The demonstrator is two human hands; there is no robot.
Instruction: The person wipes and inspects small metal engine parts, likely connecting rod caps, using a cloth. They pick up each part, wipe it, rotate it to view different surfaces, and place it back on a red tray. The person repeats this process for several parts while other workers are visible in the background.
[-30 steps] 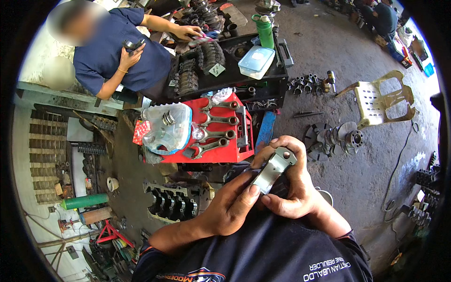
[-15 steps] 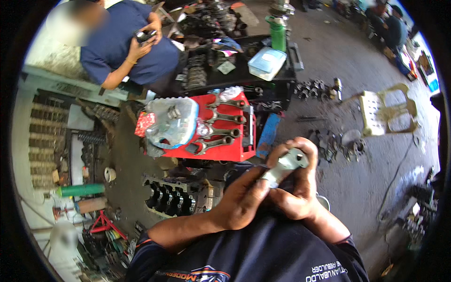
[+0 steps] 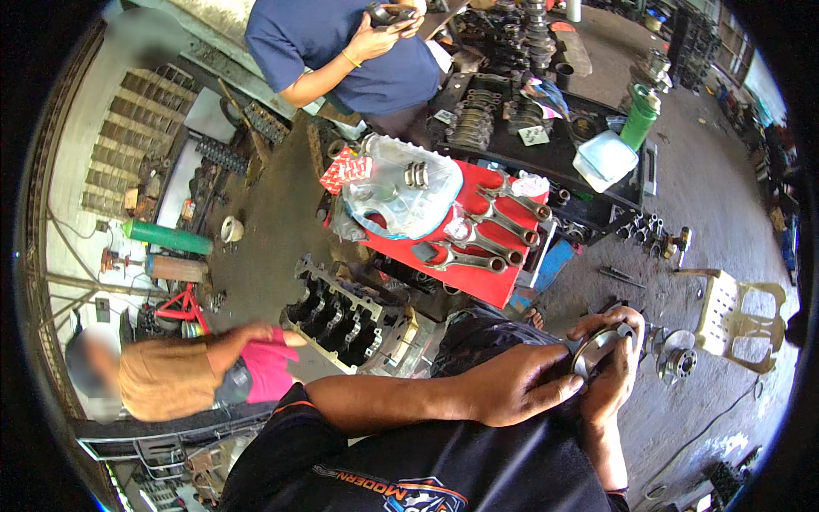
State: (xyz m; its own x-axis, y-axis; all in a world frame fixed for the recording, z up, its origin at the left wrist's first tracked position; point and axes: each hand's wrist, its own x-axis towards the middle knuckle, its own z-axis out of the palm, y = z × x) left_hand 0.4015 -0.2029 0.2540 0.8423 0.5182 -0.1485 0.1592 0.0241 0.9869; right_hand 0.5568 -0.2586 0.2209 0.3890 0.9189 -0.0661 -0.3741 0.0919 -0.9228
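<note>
Both hands are at the lower right, close in front of my torso. Between them is a connecting rod [image 3: 601, 348], tilted so a shiny round edge shows. My left hand [image 3: 525, 384] grips it from the left, thumb along its near side. My right hand [image 3: 616, 371] wraps its right side, fingers curled over the top. The palms hide much of the rod. Beyond the hands, several more connecting rods [image 3: 503, 243] lie on a red cart top [image 3: 478, 288]. Beside them sits a clear plastic container [image 3: 392, 200], with bearing shells [image 3: 416, 175] on it.
An engine block [image 3: 337, 320] stands left of my legs. Behind the cart, a black bench [image 3: 546, 162] bears parts and a green bottle [image 3: 640, 119]. A co-worker in blue [image 3: 333, 60] holds a dark part. Another person [image 3: 171, 375] is at left. A plastic chair [image 3: 721, 311] stands right.
My view has swung left, so the cart and hands appear farther right. The connecting rod is turned, showing a rounded edge instead of its holed end. A person in brown has entered at left.
</note>
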